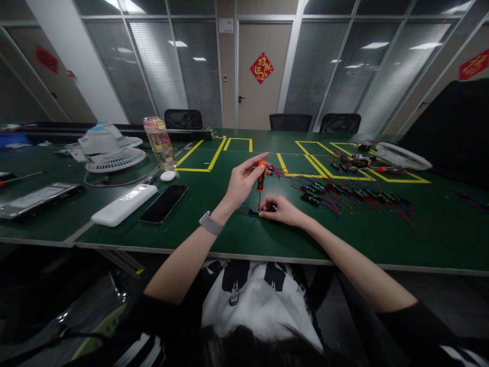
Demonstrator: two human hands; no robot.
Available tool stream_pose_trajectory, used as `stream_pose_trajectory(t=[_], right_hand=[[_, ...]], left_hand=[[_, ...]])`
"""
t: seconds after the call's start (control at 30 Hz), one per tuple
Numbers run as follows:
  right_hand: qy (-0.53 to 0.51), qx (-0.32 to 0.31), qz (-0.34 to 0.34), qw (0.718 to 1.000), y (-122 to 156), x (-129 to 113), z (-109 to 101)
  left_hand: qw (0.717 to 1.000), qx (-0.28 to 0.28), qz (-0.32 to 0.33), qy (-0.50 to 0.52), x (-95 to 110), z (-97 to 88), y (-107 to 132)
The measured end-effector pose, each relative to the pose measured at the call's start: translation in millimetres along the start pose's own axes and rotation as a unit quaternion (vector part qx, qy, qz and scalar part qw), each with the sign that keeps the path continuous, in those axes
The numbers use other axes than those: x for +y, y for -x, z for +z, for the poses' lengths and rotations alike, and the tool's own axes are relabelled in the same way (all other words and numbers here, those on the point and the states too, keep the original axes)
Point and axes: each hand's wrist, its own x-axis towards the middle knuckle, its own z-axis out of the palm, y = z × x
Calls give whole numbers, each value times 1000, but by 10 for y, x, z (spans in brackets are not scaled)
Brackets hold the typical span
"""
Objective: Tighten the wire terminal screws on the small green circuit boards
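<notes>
My left hand point(243, 178) is closed around the top of an orange and black screwdriver point(261, 178), its index finger stretched out past the handle. The screwdriver stands upright, shaft down on a small circuit board point(253, 210) with thin wires that lies on the green table. My right hand point(280, 210) pinches the right end of this board near the screwdriver tip. Its fingertips partly hide the board. To the right lies a spread of similar small green boards point(344, 191) with red and blue wires.
Left of my hands are a black phone point(164, 204), a white power bank point(125, 205), a white earbud case point(168, 176), a clear bottle point(160, 145) and a white fan point(109, 148). Another fan head point(403, 154) lies far right. Yellow tape point(191, 169) marks the green table point(382, 239).
</notes>
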Motion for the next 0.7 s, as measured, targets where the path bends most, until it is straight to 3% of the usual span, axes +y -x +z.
stream_pose_trajectory(t=[0.17, 0.37, 0.57, 0.7], right_hand=[[-2, 7, 0, 1000, -2, 19, 6], [-3, 2, 1, 1000, -6, 19, 2], [-4, 3, 1, 1000, -6, 24, 8], [-4, 5, -1, 1000, -8, 20, 8]], left_hand=[[996, 46, 19, -75, 14, -5, 4], [1000, -16, 1, 0, 2, -4, -2], [993, 46, 36, -101, 26, -8, 5], [998, 2, 24, -51, -11, -22, -8]])
